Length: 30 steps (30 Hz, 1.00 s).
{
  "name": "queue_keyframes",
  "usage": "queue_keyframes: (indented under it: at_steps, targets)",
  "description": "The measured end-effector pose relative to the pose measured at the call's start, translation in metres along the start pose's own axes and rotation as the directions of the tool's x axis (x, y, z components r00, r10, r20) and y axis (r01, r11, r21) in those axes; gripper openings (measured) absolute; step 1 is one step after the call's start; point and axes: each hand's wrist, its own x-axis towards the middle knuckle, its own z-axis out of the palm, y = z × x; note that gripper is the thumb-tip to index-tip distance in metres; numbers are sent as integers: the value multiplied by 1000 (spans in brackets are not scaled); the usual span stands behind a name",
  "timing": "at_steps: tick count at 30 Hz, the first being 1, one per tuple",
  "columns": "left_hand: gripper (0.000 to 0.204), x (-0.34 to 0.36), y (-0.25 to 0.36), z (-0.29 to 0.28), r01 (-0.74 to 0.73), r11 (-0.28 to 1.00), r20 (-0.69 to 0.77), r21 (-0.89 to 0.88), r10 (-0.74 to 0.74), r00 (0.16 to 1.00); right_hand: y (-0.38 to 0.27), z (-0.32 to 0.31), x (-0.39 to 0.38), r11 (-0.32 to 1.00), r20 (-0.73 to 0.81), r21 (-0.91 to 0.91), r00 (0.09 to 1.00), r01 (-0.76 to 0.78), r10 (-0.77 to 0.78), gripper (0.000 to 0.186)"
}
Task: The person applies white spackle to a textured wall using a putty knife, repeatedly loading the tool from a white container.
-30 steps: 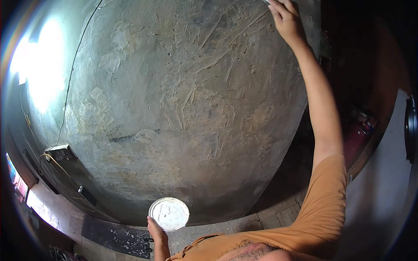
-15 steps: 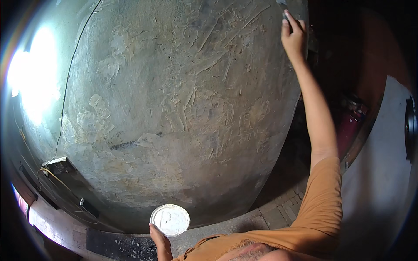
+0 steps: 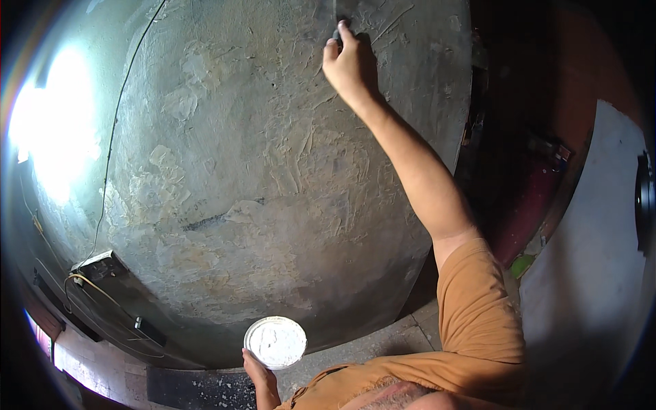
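High on the grey, roughly patched wall (image 3: pixel 239 150), my right hand (image 3: pixel 352 65) has its fingers closed round the dark handle of a putty knife (image 3: pixel 337 33). Its blade is at the top edge of the picture, against the wall, and is only partly visible. Down near my body, my left hand (image 3: pixel 260 372) grips the side of a round, pale container of white putty (image 3: pixel 275 342). The white paste shows inside its rim. Ridges and smears of filler cover much of the wall's surface.
A bright lamp (image 3: pixel 58 130) glares at the left. A thin black cable (image 3: pixel 116 116) runs down the wall to an electrical box (image 3: pixel 102 266). Beyond the wall's right edge are a dark opening, a dark red object (image 3: pixel 526 212) and a pale panel (image 3: pixel 588 225).
My right hand has swept left across the upper wall with the putty knife, away from the right edge. My left hand and the container have shifted only slightly in the picture.
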Motion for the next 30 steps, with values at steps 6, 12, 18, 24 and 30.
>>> queue_keyframes:
  at_steps: [6,12,18,24,30]
  targets:
    - [53,5,9,-41,-14,999,-45,39,16,999,-5,-7,35,992,-180,-126,983,-3,-20,39]
    - [54,0,10,-42,8,999,-59,45,-5,998,-23,17,18,988,-79,-150,996,20,-32,45]
    - [55,-1,14,-41,4,1000,-12,24,-4,1000,-51,9,7,999,-48,-40,999,9,-10,43]
    - [54,-3,16,-38,6,1000,-9,30,-6,1000,-27,18,38,987,-85,-139,992,83,-96,35]
    - [54,-5,8,-44,30,1000,-26,2,-30,999,-81,-22,-103,972,161,210,976,111,-146,45]
